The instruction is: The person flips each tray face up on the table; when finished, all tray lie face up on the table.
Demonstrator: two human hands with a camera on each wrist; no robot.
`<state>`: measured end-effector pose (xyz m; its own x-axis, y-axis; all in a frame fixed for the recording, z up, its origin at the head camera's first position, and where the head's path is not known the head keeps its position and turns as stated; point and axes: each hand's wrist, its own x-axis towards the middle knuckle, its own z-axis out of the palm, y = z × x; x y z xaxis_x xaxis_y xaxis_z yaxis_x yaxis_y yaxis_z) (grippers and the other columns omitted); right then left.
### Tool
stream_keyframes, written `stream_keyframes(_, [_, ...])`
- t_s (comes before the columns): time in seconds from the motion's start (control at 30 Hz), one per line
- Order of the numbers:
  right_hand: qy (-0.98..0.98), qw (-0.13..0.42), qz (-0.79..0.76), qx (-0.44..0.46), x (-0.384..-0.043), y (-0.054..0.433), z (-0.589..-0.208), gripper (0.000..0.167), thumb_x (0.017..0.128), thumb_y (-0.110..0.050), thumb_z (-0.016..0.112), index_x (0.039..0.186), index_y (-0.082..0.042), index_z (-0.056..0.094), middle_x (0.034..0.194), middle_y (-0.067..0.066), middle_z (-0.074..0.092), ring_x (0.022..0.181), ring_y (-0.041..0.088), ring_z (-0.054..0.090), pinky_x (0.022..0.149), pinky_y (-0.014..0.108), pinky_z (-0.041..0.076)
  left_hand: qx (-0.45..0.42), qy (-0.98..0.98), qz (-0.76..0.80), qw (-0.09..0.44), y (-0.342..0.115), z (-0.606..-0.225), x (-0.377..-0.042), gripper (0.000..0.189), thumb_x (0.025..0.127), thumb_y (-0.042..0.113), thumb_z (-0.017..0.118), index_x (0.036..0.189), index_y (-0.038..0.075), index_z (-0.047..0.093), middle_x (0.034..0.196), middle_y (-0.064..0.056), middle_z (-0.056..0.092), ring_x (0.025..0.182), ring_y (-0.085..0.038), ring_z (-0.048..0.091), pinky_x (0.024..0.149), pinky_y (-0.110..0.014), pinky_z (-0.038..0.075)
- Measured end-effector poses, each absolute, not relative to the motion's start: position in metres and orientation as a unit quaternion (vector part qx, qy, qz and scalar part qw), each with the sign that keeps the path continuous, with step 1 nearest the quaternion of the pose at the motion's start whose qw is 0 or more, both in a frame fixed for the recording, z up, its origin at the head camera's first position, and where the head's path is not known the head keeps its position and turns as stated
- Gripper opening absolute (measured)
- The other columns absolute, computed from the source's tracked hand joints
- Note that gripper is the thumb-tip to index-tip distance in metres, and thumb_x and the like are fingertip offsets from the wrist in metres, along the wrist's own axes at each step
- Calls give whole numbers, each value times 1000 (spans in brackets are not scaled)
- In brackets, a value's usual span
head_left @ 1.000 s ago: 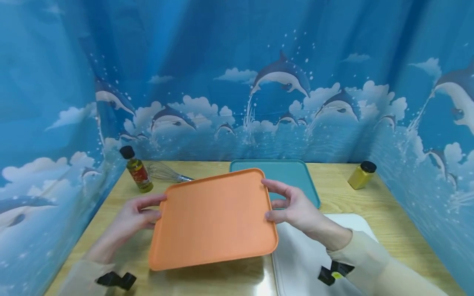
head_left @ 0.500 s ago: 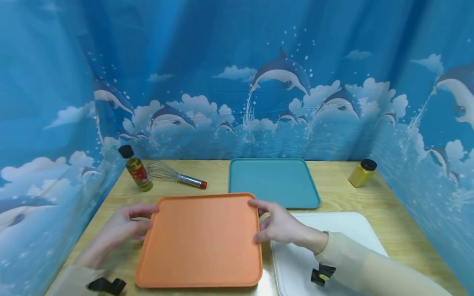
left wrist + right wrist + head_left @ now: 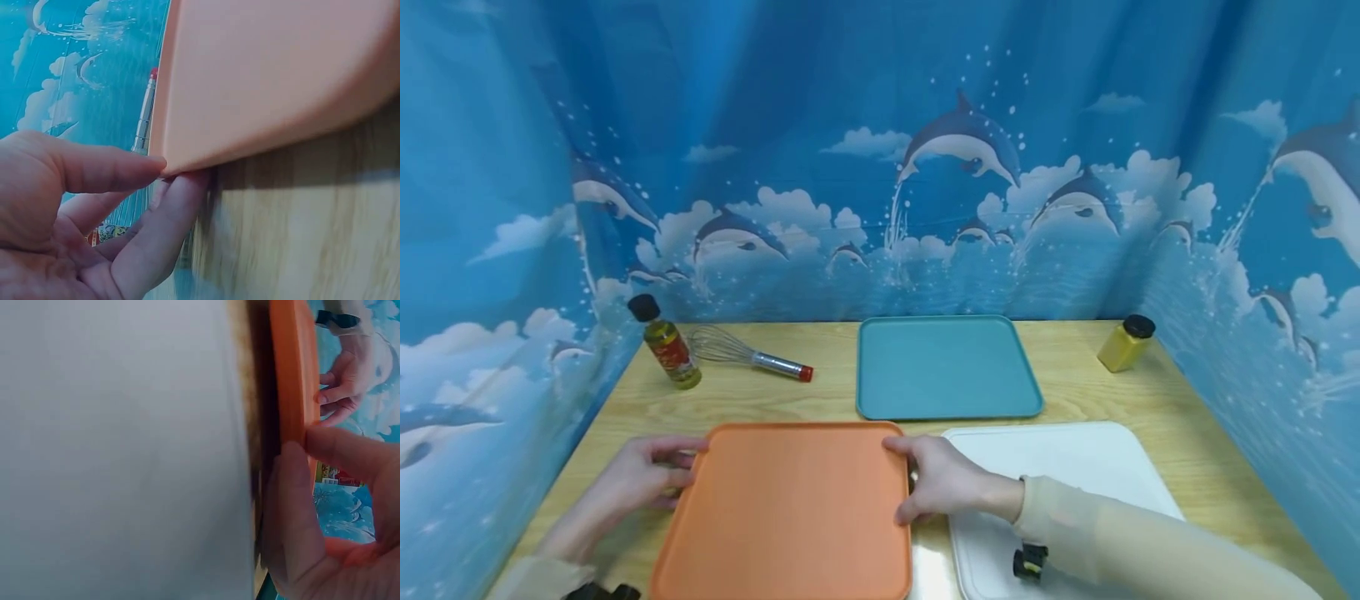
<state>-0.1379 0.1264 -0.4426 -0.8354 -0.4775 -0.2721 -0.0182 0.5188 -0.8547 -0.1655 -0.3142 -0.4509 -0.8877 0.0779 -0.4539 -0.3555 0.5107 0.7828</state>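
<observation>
Nearest, a loose cream sleeve (image 3: 1120,542) of thin-looking cloth covers the right forearm, with a small black device (image 3: 1028,560) near its cuff.

With the orange tray (image 3: 790,517) as the clock's centre and twelve straight ahead, the left hand (image 3: 636,479) lies between nine and ten o'clock, pinching the rim at the far left corner between fingertips above and below. The right hand (image 3: 940,479) at about three o'clock grips the opposite side, its fingertips on the low raised lip. The tray is a matte, smooth rectangle with rounded corners, directly before the person over the wood-grained table (image 3: 805,400); its near edge runs out of the head view. Whether its whole underside touches the tabletop, I cannot tell.

Also at three o'clock, a white tray (image 3: 1060,458), smooth and round-cornered, lies partly beneath the right forearm; a narrow strip of wood separates it from the orange one. Between one and two o'clock a teal tray (image 3: 947,367) lies flat, a rounded rectangle with a thin rim.

Towards half past eleven rests a whisk (image 3: 778,364) with a wire balloon head, a shiny metallic handle and a red end. The head is just beside a clear bottle (image 3: 672,350) at eleven, black-capped and red-labelled, holding yellowish liquid. At two o'clock stands a squarish yellow jar (image 3: 1123,348) with a round black lid.

Farthest, a softly creased blue curtain (image 3: 850,75) printed with dolphins and clouds hangs behind the table.
</observation>
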Motion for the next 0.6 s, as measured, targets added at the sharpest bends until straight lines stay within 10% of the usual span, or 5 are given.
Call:
stream_keyframes(0.27, [878, 202, -387, -198, -144, 122, -448, 100, 71, -5, 102, 159, 4, 57, 72, -1, 68, 47, 9, 60, 55, 24, 55, -79, 858, 464, 207, -311, -451, -162, 57, 96, -7, 74, 152, -6, 63, 124, -20, 79, 105, -17, 75, 80, -42, 72])
stream_keyframes(0.6, [908, 144, -317, -234, -149, 122, -460, 91, 71, -16, 102, 153, 3, 64, 72, -9, 62, 62, 3, 55, 60, 23, 47, -55, 889, 422, 171, -306, -451, -158, 51, 92, -6, 73, 142, -9, 69, 120, -27, 80, 102, -25, 79, 74, -40, 71])
